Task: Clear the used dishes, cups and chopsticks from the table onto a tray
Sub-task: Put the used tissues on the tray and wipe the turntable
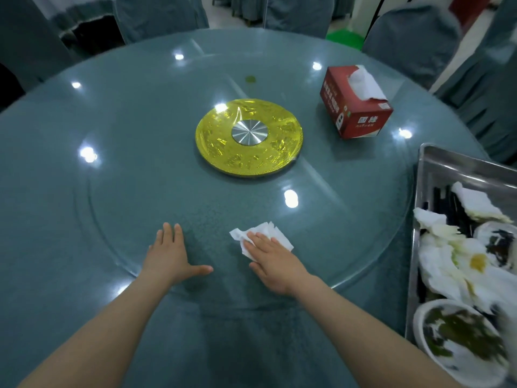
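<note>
A dining room of chairs in grey-green covers (411,32) surrounded a large round table (50,169) draped in the same cloth. On it sat a glass turntable (140,152) with a gold hub (249,141) at its centre. At the table's right edge stood a steel tray (428,175), holding soiled dishes (458,334), dark chopsticks (447,203) and crumpled napkins. A red tissue box (356,105) stood on the glass beyond. The left hand (167,256) lay flat, fingers spread. The right hand (272,261) pressed straight fingers on a white tissue (263,233).
</note>
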`<state>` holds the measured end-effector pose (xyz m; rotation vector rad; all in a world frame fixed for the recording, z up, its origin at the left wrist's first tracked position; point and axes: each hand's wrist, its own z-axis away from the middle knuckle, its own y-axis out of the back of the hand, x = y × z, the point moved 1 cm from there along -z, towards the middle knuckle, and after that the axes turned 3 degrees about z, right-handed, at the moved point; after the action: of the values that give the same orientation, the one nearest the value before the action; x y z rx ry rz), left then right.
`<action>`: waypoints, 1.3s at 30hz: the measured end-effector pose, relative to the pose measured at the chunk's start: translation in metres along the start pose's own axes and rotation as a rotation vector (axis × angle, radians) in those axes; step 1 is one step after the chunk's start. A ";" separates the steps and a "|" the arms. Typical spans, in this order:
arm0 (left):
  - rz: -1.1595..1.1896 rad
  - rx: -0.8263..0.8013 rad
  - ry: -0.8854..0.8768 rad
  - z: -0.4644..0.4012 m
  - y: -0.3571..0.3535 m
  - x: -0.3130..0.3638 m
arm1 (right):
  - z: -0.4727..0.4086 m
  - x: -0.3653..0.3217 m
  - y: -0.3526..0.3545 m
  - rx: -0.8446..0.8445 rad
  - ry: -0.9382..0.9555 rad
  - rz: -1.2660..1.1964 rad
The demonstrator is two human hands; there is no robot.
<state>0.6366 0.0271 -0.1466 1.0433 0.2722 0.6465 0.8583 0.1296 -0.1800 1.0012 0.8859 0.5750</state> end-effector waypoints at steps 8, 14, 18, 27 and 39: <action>-0.007 0.003 -0.089 0.027 -0.016 0.039 | 0.047 0.038 0.006 0.037 -0.236 -0.081; -0.003 -0.024 -0.255 0.049 -0.037 0.078 | 0.065 0.048 0.028 0.141 -0.363 -0.170; 0.239 -0.078 -0.425 0.053 -0.037 0.092 | 0.075 0.042 0.034 0.169 -0.360 -0.192; 0.103 0.121 -0.126 0.024 -0.024 0.012 | 0.087 0.047 0.036 0.165 -0.453 -0.225; -0.075 0.107 -0.181 0.051 -0.040 0.009 | 0.078 0.038 0.035 0.184 -0.453 -0.241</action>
<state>0.6841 -0.0175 -0.1550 1.1813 0.1884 0.4708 0.9441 0.1374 -0.1432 1.1140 0.6462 0.0542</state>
